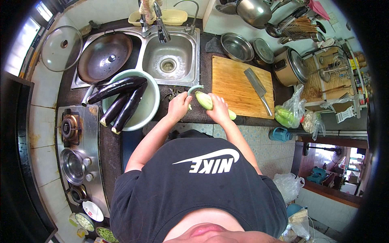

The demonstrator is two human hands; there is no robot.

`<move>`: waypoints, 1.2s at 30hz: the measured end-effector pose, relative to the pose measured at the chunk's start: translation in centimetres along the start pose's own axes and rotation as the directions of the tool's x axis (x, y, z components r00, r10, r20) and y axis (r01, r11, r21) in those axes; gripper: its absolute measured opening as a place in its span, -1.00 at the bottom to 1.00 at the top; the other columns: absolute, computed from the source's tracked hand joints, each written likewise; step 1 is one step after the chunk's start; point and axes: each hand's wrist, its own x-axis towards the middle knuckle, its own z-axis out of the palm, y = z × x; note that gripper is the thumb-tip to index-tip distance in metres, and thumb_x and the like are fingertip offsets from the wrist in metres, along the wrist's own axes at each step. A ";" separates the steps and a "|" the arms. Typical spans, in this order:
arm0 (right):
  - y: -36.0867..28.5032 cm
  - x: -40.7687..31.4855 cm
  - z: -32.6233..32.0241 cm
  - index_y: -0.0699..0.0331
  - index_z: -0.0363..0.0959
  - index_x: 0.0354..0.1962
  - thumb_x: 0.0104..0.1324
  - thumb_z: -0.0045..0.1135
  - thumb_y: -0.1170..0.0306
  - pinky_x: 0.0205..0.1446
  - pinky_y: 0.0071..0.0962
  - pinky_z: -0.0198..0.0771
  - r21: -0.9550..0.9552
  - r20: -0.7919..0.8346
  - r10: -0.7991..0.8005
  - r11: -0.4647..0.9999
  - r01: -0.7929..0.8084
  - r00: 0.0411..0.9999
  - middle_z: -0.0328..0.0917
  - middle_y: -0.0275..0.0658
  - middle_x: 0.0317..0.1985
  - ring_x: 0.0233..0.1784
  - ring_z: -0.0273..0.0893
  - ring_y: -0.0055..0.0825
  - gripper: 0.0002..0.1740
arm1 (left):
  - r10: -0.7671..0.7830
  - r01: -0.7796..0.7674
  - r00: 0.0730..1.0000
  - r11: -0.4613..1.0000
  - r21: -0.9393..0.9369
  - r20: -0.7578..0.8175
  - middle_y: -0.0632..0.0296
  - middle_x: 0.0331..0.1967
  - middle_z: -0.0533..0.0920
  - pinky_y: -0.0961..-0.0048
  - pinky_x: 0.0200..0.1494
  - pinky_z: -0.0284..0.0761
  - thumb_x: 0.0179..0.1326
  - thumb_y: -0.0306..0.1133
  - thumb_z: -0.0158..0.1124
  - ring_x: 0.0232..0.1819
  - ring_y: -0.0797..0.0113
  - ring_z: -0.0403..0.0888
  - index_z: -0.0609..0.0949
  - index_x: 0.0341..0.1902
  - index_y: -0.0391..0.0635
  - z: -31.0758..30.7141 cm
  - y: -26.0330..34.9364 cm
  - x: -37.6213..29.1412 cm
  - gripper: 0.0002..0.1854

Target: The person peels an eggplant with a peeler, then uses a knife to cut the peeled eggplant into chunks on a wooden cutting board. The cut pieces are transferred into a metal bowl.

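My left hand (178,105) is closed on a pale green vegetable peeler (194,88), whose curved end points towards the right. My right hand (218,107) grips a pale green, peeled-looking long vegetable (204,100), perhaps an eggplant; its two ends show on either side of the hand. Its far end lies over the near left corner of a wooden cutting board (237,88). Dark peelings (173,94) lie on the counter beside my left hand. Several glossy dark purple eggplants (129,104) rest across a light green basin (156,91) on the left.
A cleaver (256,86) lies on the board's right side. Behind are a steel sink (196,60), a wok (104,57) and a metal bowl (237,47). A gas stove (94,136) stands at left. A rice cooker (288,66) and bagged green vegetables (287,112) are at right.
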 end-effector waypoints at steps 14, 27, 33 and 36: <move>2.8 -0.2 1.6 0.11 0.27 0.03 -0.18 0.21 0.50 0.12 -0.18 0.26 0.272 -0.094 -0.065 0.958 0.088 0.993 0.42 -0.12 -0.03 0.07 0.35 -0.05 -0.30 | -0.186 0.185 0.983 0.982 0.032 0.003 0.10 -0.38 0.63 0.30 -0.27 0.44 0.21 -0.15 0.13 -0.33 0.15 0.61 0.58 -0.21 -0.11 -0.3 -2.2 -1.0 -0.72; 2.4 -0.4 1.3 0.08 0.27 0.03 -0.18 0.20 0.51 0.10 -0.09 0.23 0.147 -0.095 -0.073 0.985 0.086 0.993 0.41 -0.16 -0.03 0.09 0.33 -0.10 -0.29 | -0.129 0.122 0.989 0.988 -0.092 -0.068 0.09 -0.30 0.64 0.20 -0.17 0.45 0.25 -0.08 0.05 -0.22 0.12 0.62 0.42 0.14 0.06 -0.8 1.7 1.4 -0.57; 3.2 -1.0 1.5 0.12 0.26 0.04 -0.19 0.21 0.47 0.09 -0.12 0.26 0.172 -0.122 -0.057 0.982 0.077 0.991 0.43 -0.12 -0.06 0.07 0.34 -0.07 -0.29 | -0.257 0.242 0.965 0.951 0.193 0.054 -0.05 -0.24 0.62 0.08 -0.14 0.42 0.18 -0.13 0.14 -0.14 -0.08 0.57 0.46 0.04 0.06 -2.5 0.0 0.8 -0.63; 3.1 -1.1 1.6 0.14 0.26 0.04 -0.19 0.20 0.48 0.11 -0.14 0.27 0.211 -0.103 -0.036 0.976 0.057 0.994 0.43 -0.09 -0.05 0.08 0.34 -0.06 -0.29 | -0.237 0.229 0.969 0.967 0.110 0.068 -0.09 -0.20 0.61 0.12 -0.10 0.42 0.18 -0.16 0.16 -0.08 -0.10 0.55 0.35 0.18 0.04 -2.6 -0.3 0.8 -0.51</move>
